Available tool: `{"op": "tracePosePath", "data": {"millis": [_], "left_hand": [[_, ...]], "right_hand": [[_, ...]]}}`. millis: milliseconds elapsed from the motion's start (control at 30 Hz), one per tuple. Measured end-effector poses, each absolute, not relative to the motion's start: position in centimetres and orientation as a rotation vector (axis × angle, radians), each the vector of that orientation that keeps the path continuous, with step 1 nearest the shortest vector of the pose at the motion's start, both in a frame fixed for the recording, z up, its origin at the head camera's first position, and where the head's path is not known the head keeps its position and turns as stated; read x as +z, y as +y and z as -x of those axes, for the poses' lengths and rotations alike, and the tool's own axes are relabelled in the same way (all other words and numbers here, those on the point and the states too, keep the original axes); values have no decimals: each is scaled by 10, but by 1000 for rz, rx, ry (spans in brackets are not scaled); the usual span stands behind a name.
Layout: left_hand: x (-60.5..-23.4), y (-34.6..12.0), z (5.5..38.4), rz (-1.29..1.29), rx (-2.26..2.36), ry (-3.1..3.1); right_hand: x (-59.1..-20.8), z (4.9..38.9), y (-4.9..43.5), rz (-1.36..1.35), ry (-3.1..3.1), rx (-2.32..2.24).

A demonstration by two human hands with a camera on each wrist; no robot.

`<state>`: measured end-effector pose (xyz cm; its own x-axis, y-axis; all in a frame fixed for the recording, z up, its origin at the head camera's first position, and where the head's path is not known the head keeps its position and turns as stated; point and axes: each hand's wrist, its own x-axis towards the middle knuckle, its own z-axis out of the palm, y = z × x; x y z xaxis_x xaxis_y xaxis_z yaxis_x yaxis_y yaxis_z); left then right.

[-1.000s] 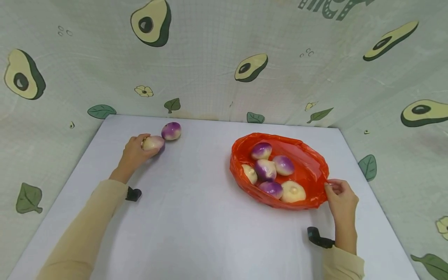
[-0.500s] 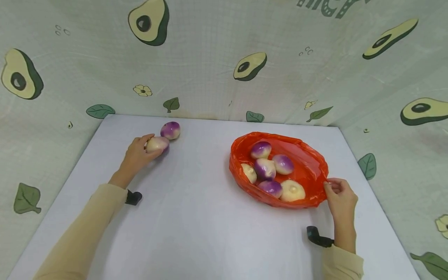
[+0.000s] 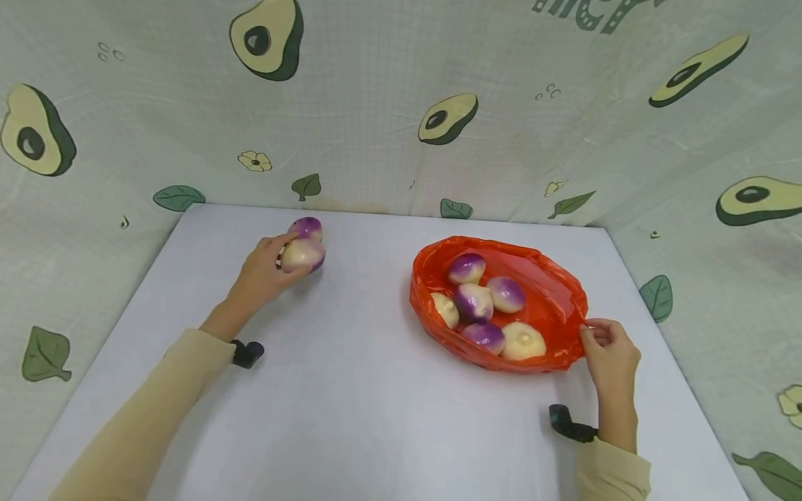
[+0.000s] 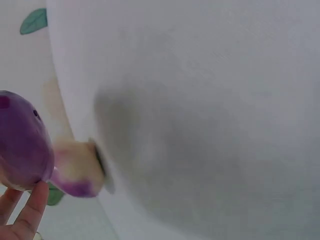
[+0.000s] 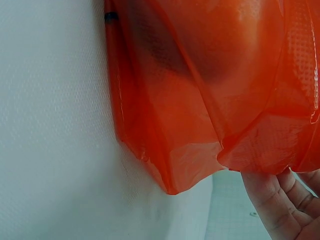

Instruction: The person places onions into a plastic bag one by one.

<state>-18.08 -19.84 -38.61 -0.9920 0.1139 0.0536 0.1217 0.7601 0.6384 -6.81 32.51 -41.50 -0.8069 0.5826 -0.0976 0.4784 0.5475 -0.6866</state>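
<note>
My left hand grips a purple-and-white turnip at the back left of the table. In the left wrist view that turnip shows its purple side, held by the fingertips above the surface. Just behind it a second turnip rests on the table, partly hidden in the head view. On the right, my right hand pinches the rim of a red plastic bag. Several turnips lie inside the bag's open mouth. The right wrist view shows the bag's side with fingers at its edge.
The white table runs back to a hanging cloth printed with avocados and leaves. Dark wrist cameras sit on both wrists.
The left hand has moved right and slightly away from me, carrying the turnip, which now overlaps the one behind it in view. The right hand and bag hold still.
</note>
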Motion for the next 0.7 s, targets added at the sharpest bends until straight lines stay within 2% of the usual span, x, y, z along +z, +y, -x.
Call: {"op": "tracePosePath", "data": {"millis": [167,700], "left_hand": [[-376,-183,179,310,-1066,-2869],[-344,-144,170,507,-1034,-2824]], "right_hand": [[-410,65,321,910,-2655,1103],[-426,70,336,872,-2597,1107]]}}
